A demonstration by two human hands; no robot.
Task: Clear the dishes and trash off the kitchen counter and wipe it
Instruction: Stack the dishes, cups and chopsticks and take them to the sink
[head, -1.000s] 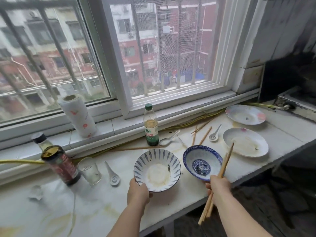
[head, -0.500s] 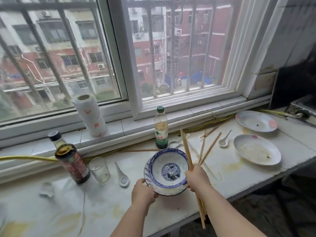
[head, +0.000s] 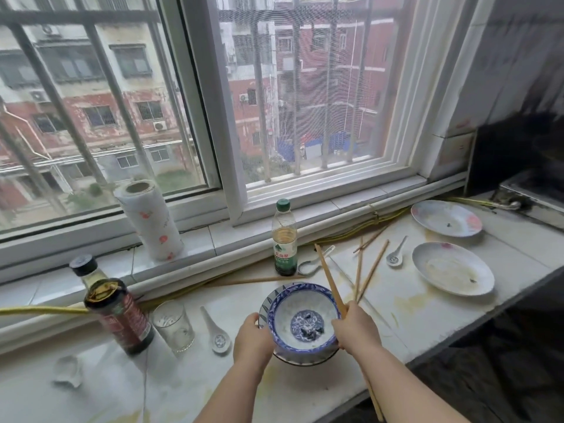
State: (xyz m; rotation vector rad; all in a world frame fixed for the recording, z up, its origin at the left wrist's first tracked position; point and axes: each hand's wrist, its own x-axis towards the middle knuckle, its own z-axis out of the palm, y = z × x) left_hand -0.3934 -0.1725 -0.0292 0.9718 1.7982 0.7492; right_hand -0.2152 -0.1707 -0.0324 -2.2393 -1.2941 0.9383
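both hands (head: 253, 340) are gripping two stacked bowls (head: 305, 319) near the surface's (head: 412, 315) front edge, likely for carrying together; the right hand (head: 355, 329) is also clamping chopsticks (head: 329, 279).

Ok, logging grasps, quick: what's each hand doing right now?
Left hand: grips the rim of the stacked bowls.
Right hand: holds chopsticks, resting against the bowls' other side.
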